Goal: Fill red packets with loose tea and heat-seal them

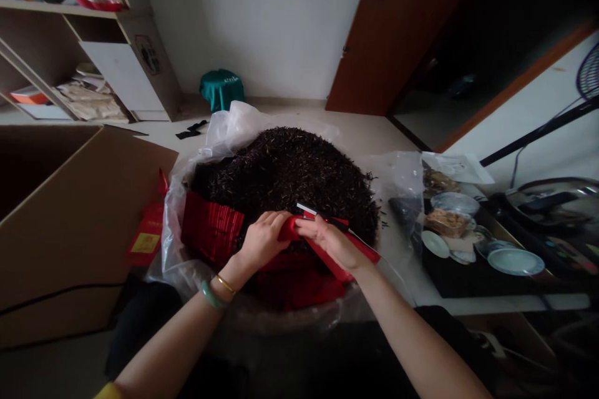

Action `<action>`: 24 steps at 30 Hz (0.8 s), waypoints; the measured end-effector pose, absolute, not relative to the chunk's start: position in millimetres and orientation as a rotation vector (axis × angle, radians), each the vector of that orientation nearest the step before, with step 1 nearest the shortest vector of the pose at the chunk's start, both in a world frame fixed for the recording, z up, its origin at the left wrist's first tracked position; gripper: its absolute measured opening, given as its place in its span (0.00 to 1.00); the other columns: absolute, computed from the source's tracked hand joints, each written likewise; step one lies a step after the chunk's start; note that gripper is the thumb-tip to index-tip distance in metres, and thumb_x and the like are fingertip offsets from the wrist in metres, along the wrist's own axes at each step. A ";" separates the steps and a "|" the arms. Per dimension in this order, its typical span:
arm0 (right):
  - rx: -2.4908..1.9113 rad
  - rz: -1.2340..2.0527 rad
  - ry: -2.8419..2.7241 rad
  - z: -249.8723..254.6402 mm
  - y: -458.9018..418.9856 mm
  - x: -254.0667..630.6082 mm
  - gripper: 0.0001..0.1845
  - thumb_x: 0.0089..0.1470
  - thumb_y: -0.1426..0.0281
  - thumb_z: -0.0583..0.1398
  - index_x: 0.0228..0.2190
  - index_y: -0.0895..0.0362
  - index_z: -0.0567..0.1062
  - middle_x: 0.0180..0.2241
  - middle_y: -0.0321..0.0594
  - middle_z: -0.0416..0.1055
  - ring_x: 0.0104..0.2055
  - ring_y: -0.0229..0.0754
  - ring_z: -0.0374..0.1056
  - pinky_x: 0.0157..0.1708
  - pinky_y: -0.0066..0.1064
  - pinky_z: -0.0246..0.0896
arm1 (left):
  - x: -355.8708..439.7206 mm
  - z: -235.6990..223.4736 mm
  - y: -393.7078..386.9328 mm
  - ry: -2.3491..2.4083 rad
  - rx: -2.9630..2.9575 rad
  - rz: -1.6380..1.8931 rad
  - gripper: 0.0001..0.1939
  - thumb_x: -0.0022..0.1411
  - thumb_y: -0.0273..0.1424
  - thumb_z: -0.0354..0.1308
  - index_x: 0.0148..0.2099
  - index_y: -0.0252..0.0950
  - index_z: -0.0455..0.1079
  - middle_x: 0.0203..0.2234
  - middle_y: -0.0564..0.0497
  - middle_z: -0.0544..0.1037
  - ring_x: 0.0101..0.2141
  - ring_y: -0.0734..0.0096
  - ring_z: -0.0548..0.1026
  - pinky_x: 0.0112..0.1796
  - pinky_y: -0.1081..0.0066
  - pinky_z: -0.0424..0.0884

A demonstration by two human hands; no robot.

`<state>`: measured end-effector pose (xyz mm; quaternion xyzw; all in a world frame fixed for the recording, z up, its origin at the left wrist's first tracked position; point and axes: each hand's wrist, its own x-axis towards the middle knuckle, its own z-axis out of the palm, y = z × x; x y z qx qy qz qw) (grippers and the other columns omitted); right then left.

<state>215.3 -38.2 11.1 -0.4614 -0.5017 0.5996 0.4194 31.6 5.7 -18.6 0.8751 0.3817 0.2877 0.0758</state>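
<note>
My left hand (264,237) is closed on a small red packet (287,230), its fingers bent over the packet's left side. My right hand (330,242) meets it from the other side, fingers angled towards the packet. A slim black device with a silver-white edge (307,208) lies along that hand, and a thin white cable trails from it; the grip on it is partly hidden. Below both hands is a big heap of dark, dry tea-like leaves (299,165) in a container lined with clear plastic (175,218). More red packets (210,227) rest in rows on the leaves, some under my wrists.
An open cardboard box (93,199) stands on the left, with a red bag with a yellow label (145,240) beside it. On the right, a low table (491,305) carries dishes (515,260) and a glass-lidded pan (556,199). A green-covered bin (222,88) is by the wall.
</note>
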 end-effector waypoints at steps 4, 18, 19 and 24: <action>-1.329 1.361 -1.174 2.5 -31.2 225.6 0.23 0.57 0.53 0.51 0.37 0.57 0.75 0.34 0.43 0.77 0.36 0.43 0.74 0.40 0.41 0.70 | 26.2 -14.4 14.2 1.224 2.526 0.984 0.21 0.49 0.27 0.65 0.47 0.34 0.68 0.39 0.46 0.78 0.40 0.61 0.76 0.42 0.64 0.73; -1.647 0.733 -2.913 -8.2 -21.0 201.0 0.47 0.41 0.83 0.63 0.59 0.45 0.57 0.65 0.46 0.48 0.64 0.55 0.49 0.55 0.45 0.57 | 15.3 0.3 22.9 1.325 2.301 0.958 0.23 0.48 0.30 0.66 0.47 0.36 0.69 0.41 0.47 0.78 0.40 0.62 0.76 0.42 0.66 0.73; -1.649 0.617 -2.967 -6.0 -21.1 195.5 0.44 0.42 0.84 0.62 0.59 0.46 0.58 0.63 0.48 0.50 0.62 0.56 0.52 0.53 0.46 0.60 | 15.2 0.9 22.7 1.320 2.294 0.954 0.23 0.47 0.30 0.66 0.48 0.36 0.69 0.41 0.47 0.78 0.40 0.61 0.76 0.42 0.66 0.73; -1.533 0.319 -3.146 -0.4 -21.5 179.7 0.33 0.44 0.81 0.62 0.52 0.53 0.65 0.52 0.52 0.63 0.51 0.55 0.63 0.39 0.40 0.69 | 14.4 4.0 21.8 1.300 2.285 0.955 0.23 0.47 0.30 0.66 0.47 0.37 0.69 0.40 0.47 0.78 0.41 0.61 0.76 0.43 0.64 0.72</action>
